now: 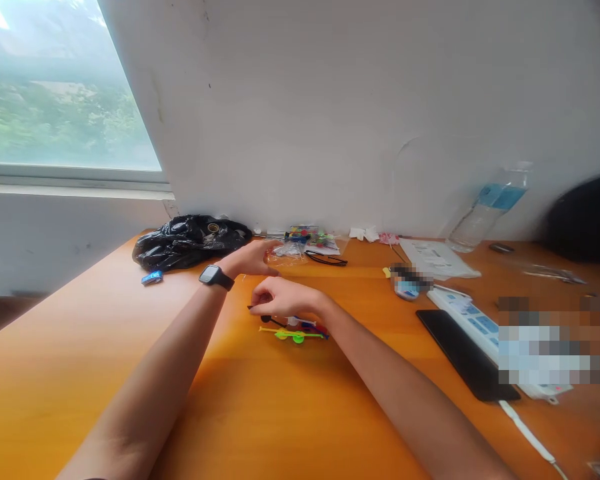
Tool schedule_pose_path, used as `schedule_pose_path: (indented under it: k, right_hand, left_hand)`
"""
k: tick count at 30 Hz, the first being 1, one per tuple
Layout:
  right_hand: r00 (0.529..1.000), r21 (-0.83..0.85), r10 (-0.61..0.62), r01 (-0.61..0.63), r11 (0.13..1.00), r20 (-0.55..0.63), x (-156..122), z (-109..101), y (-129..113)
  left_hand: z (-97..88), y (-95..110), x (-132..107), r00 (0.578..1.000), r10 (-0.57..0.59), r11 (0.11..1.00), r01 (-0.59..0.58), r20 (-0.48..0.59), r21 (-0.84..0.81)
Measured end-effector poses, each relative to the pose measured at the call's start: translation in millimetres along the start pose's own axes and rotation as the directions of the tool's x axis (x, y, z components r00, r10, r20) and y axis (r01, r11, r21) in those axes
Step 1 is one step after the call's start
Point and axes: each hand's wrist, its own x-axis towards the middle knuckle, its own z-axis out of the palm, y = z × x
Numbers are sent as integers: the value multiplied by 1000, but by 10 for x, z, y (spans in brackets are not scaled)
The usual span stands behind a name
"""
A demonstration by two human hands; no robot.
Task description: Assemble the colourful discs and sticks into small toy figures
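Orange wooden counter (240, 420)
Right hand (286, 297) pinches a black piece (251, 308) near bright parts (298, 338); left hand (254, 258) spread beside clear plastic (289, 251).

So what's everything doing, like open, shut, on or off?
Left hand: open, fingers spread.
Right hand: fingers curled, grip hard to tell.
Plastic pieces: lying loosely together.
Watch: worn on the left wrist.
Phone: screen dark.
Power strip: small red light showing.
Black bag: crumpled.
Bottle: fullness unclear.
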Motion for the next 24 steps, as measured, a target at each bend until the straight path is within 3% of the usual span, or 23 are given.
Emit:
schedule_pose_path:
  k: [3,6,9,12,17,21,24]
  right_hand:
    - [988,202,-93,117,972,-127,-22,-29,-89]
    - [939,342,-151,258,904,-309,-66,-101,-188]
    - [880,496,-126,370,786,-457,-140,-248,-248]
    - [844,595,-41,411,691,-535,-244,-464,-232]
    - [774,630,164,351,693,-611,-399,-839,11]
    - [705,477,254,137,868,-663,-479,-1022,294]
    - [677,289,230,-26,957,-699,-533,-1078,441]
  left_hand:
    - [8,-68,14,1000,13,1000,-13,-6,-28]
    - [4,-100,4,998,59,994,-59,1,-94]
    - [-10,-59,-16,995,97,990,-95,14,-100]
    - [-26,1,-19,999,50,996,-50,2,-79]
    - [-46,20,-6,1000,-11,998,11,5,-63]
    - [-45,8,-1,1000,-21,998,21,7,-67]
    - [-40,14,6,1000,-19,996,19,3,-83]
